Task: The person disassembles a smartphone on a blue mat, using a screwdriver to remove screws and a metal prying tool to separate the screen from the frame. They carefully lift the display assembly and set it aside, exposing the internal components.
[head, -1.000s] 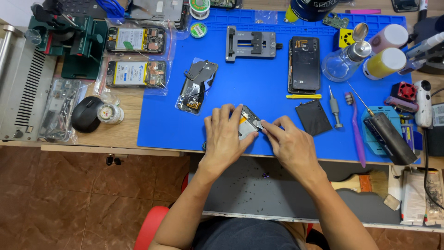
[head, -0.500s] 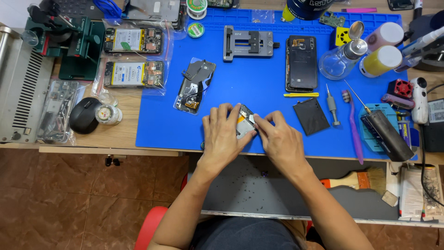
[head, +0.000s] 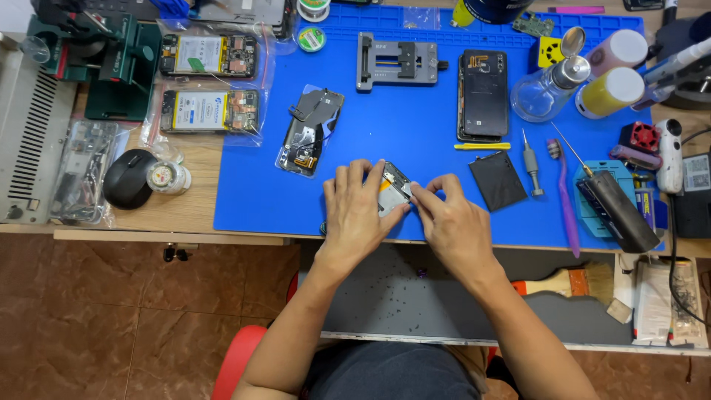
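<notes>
My left hand (head: 357, 211) lies flat over the phone frame (head: 392, 189), fingers spread and pressing it onto the blue mat (head: 415, 118) on the bench, so it pins rather than closes around anything. My right hand (head: 452, 222) comes in from the frame's right side, thumb and forefinger pinched together at its right edge; whether they have hold of a small part there I cannot tell. The frame runs slantwise, its far end away from me and to the left, its near end toward my right grip. Both hands touch it, so neither has any reach to make.
</notes>
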